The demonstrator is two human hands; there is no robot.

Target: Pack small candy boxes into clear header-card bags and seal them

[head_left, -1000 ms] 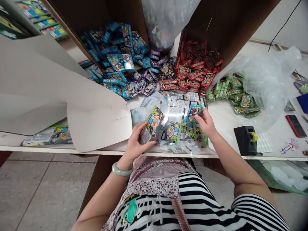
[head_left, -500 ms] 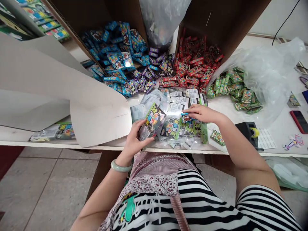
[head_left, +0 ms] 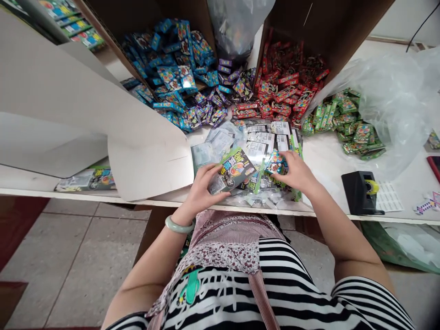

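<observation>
My left hand (head_left: 205,189) grips the lower left side of a black-and-green printed pouch (head_left: 235,169), which is tilted over the pile. Just to the right, my right hand (head_left: 298,173) holds a small blue packet (head_left: 275,162) between thumb and fingers. Under both hands lie more printed pouches in clear plastic (head_left: 257,149), some with their barcode side up. The lower part of the held pouch is partly covered by my left fingers and thumb.
Behind the pouches are heaps of blue packets (head_left: 172,78), purple packets (head_left: 204,107), red packets (head_left: 280,94) and green packets (head_left: 362,133). A curved white sheet (head_left: 151,160) is at left. A tape dispenser (head_left: 359,192) and clear plastic bag (head_left: 395,101) are at right.
My right hand has turned and shifted slightly right, showing more of the blue packet's face. The pouch in my left hand has tilted flatter. The green packet near my right forearm no longer shows.
</observation>
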